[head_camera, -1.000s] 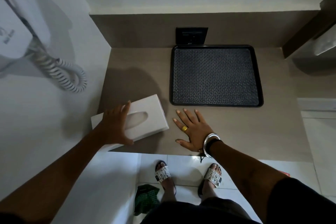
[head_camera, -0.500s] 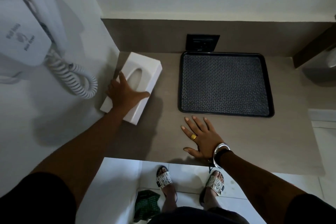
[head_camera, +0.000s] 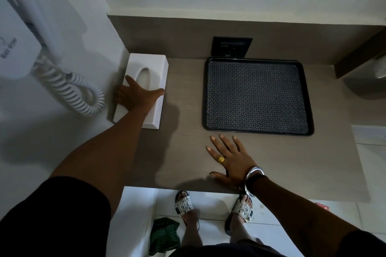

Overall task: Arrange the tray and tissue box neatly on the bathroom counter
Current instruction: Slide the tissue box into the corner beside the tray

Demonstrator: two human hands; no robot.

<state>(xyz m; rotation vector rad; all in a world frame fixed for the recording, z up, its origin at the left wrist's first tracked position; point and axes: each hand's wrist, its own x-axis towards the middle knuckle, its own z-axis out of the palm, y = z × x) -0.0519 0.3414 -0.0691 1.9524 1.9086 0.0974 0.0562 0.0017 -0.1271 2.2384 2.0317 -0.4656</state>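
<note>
Left hand (head_camera: 137, 98) spread flat atop white tissue box (head_camera: 153, 69), far left of counter (head_camera: 188, 152) against wall, fingers wide. Black tray (head_camera: 258, 96) at back centre. Right hand (head_camera: 229, 158) palm down, fingers splayed, holding nothing. Wall unit (head_camera: 12, 48) reads "Hair dryer".

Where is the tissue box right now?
In the head view, the white rectangular tissue box sits at the counter's back left corner, against the white wall, left of the black textured tray. The left hand rests on its near end.
</note>
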